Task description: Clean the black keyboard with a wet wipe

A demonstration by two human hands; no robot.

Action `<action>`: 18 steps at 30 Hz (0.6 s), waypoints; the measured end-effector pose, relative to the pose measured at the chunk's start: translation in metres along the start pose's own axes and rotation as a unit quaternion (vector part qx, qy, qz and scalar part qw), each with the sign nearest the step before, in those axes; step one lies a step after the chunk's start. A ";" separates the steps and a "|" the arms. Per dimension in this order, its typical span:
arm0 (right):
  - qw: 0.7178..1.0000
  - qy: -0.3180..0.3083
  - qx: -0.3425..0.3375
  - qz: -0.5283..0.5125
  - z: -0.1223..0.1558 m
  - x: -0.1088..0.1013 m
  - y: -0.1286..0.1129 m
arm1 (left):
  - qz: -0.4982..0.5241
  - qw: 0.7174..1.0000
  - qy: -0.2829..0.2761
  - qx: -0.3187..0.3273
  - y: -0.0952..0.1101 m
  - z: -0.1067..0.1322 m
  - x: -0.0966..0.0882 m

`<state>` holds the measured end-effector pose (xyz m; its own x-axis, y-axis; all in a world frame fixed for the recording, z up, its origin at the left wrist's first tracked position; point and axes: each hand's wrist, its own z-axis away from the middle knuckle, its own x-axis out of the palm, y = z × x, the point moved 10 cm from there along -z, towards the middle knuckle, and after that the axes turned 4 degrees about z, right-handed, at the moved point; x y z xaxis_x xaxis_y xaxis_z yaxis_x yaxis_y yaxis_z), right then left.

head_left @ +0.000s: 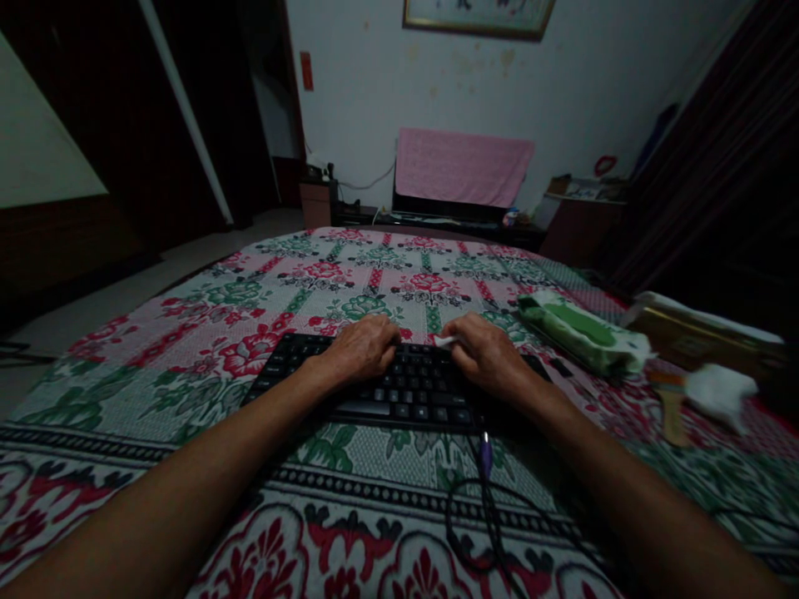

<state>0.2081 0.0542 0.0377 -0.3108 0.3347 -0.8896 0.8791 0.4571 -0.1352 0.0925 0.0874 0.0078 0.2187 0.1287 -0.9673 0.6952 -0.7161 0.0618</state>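
A black computer keyboard [399,387] lies on the patterned bedspread in front of me. My left hand [368,345] is closed over its far edge left of the middle, the fingertips bent down and partly hidden. My right hand [480,349] is above the keyboard's right part, fingers pinched together on a small white wipe [445,340]. Only a pointed end of the wipe shows. From the keyboard's near side runs a black cable with a purple plug [485,456], loosely coiled on the cloth.
To the right lie a green-and-white wipes packet [580,329], a brush with a wooden handle [672,412], a crumpled white wipe [721,391] and a gold-brown box [699,333]. A pink towel [462,166] covers a screen by the far wall.
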 end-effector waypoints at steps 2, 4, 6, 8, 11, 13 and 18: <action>1.000 -0.014 -0.017 -0.003 0.001 0.005 -0.004 | -0.002 1.000 0.002 0.002 0.000 0.000 0.000; 0.999 -0.029 -0.033 -0.015 0.002 0.010 -0.011 | -0.003 1.000 0.004 0.003 0.001 0.000 0.000; 0.998 -0.037 -0.042 -0.026 0.003 0.014 -0.019 | -0.006 1.000 0.004 0.004 0.001 0.000 0.000; 0.998 -0.047 -0.044 -0.024 0.004 0.017 -0.026 | -0.008 1.000 0.002 0.006 0.002 0.000 0.000; 0.996 -0.081 -0.041 0.004 0.005 0.020 -0.031 | -0.005 1.000 -0.005 0.008 0.002 0.000 0.000; 0.994 -0.101 -0.033 0.025 0.006 0.021 -0.028 | 0.001 1.000 -0.010 0.005 0.002 0.000 0.000; 0.997 -0.050 0.027 0.053 0.002 0.007 0.002 | 0.008 1.000 -0.014 0.001 0.000 0.000 0.000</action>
<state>0.2081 0.0560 0.0300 -0.1798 0.2933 -0.9389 0.9241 0.3777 -0.0590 0.0928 0.0875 0.0079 0.2108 0.0981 -0.9726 0.6907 -0.7190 0.0772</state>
